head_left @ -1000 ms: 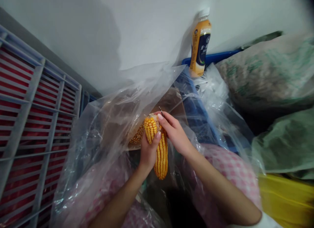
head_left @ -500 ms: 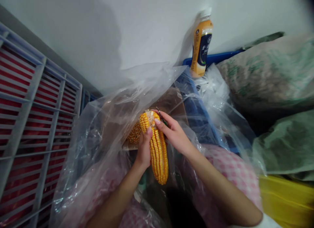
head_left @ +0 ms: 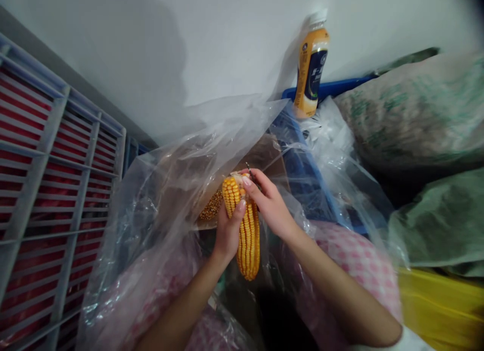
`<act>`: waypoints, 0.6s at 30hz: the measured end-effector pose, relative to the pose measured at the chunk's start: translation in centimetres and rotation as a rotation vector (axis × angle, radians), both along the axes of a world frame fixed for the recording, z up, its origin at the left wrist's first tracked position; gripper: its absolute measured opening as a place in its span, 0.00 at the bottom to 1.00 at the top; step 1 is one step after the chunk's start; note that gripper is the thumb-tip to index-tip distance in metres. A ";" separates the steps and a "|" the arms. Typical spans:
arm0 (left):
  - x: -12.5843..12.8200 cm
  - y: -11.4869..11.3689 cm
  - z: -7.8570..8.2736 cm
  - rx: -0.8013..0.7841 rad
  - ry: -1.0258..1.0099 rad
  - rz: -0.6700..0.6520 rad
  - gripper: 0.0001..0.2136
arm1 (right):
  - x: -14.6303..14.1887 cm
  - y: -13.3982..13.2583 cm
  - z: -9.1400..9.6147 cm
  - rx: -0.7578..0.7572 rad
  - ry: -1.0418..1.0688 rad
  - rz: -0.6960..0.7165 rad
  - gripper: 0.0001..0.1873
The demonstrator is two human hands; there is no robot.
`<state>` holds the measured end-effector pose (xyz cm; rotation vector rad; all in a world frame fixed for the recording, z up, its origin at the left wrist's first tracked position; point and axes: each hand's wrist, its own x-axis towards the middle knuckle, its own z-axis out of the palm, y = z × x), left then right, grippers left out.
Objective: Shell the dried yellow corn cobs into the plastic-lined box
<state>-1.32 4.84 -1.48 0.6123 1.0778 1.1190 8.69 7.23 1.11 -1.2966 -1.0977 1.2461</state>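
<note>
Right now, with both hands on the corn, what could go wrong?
The thin dark rod in the right hand might slip and poke the left hand, which is close by. Kernels coming off the corn could miss the box. The corn's lower end pokes out below, so it might twist.

Ylw btl (head_left: 313, 71) nr wht wall (head_left: 227, 43)

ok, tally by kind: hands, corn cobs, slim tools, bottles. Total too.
Hands: 2 (left hand, right hand)
Corn cob: 1
Slim dark tool: 1, mostly hidden by the right hand
Bottle: 1
Total: 5
</note>
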 end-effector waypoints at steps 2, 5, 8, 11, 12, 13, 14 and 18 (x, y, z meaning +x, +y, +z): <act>0.2 -0.1 0.0 -0.018 -0.012 0.009 0.22 | 0.1 0.1 0.0 -0.020 0.003 -0.010 0.17; 0.1 0.1 0.0 -0.102 -0.059 0.030 0.22 | 0.2 0.2 0.1 -0.088 0.102 0.007 0.21; -0.4 0.3 0.3 -0.157 -0.085 -0.012 0.22 | 0.3 0.1 0.3 -0.154 0.219 0.036 0.22; -0.7 0.6 0.6 -0.234 -0.138 -0.046 0.25 | 0.3 -0.1 0.6 -0.187 0.255 0.061 0.21; -0.7 0.6 0.7 -0.259 -0.148 -0.051 0.25 | 0.3 -0.1 0.6 -0.198 0.264 0.068 0.21; -0.7 0.6 0.8 -0.276 -0.151 -0.056 0.26 | 0.3 -0.1 0.7 -0.208 0.275 0.071 0.21; -0.7 0.6 0.9 -0.282 -0.150 -0.061 0.26 | 0.3 -0.2 0.7 -0.219 0.290 0.071 0.21; -0.6 0.6 1.0 -0.251 -0.125 -0.063 0.25 | 0.7 0.0 0.8 -0.285 0.351 0.070 0.19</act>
